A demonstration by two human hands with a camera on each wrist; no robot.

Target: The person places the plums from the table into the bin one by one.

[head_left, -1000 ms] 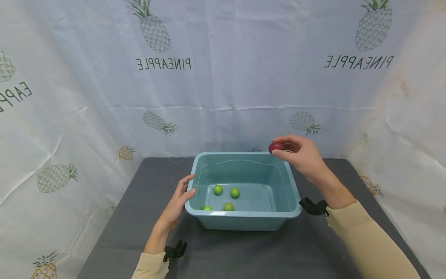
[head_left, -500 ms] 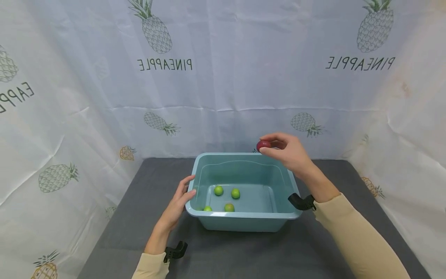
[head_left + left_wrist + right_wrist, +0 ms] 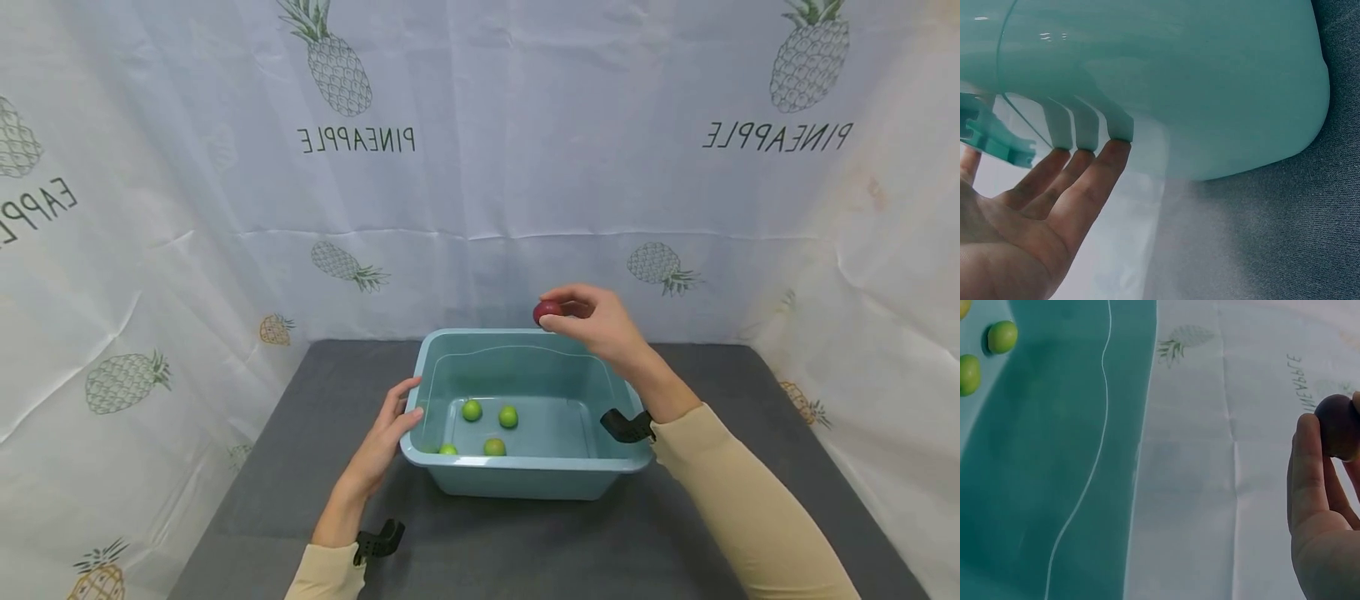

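A light-blue plastic basin [image 3: 528,486] stands on the dark table. At its left end my left hand [image 3: 380,439] grips the rim, thumb over the top. In the left wrist view three fingertips [image 3: 1119,147] touch the basin's outer wall [image 3: 1222,81]. Above the basin's far rim, my right hand [image 3: 600,323] pinches a dark red plum [image 3: 547,312] between thumb and fingers. The right wrist view shows the plum [image 3: 1338,427] at the fingertips, partly cut off by the frame edge. Several small green round fruits [image 3: 507,417] lie on the basin's floor, mostly toward its left half.
Dark grey cloth [image 3: 480,550] covers the table around the basin. A white curtain [image 3: 480,167] printed with pineapples hangs behind and at both sides. Each wrist wears a black camera mount [image 3: 627,426]; the right one is over the basin's right end.
My right hand has moved left with the plum, from above the basin's far right corner to further along the far rim. The left hand stays on the basin.
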